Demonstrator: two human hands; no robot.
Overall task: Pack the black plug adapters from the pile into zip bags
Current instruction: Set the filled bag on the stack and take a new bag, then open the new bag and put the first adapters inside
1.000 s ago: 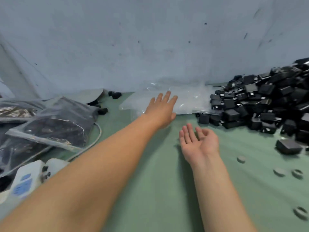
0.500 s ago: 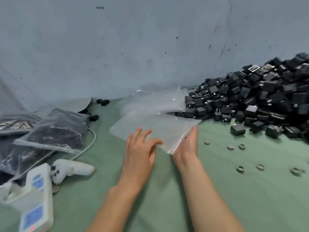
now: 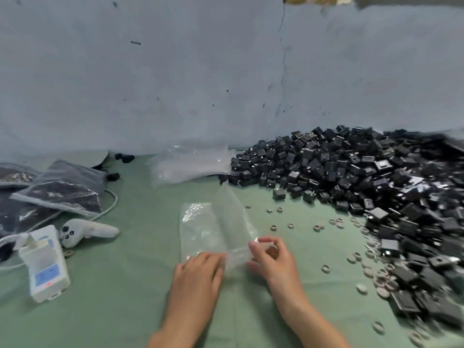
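Fingers [image 3: 261, 243] of right hand [image 3: 275, 261] pinch zip bag [image 3: 213, 228], left hand [image 3: 198, 275] presses it — green cloth [image 3: 125, 292], grey wall [image 3: 150, 84].

1 zip bag [image 3: 213, 229] has come off the stack [image 3: 190, 167]; left hand [image 3: 198, 275] now presses, right hand [image 3: 273, 259] pinches it.

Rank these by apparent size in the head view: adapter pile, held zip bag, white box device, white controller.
1. adapter pile
2. zip bag
3-4. white box device and white controller: close, and the device sits nearer the camera, so I won't rank them.
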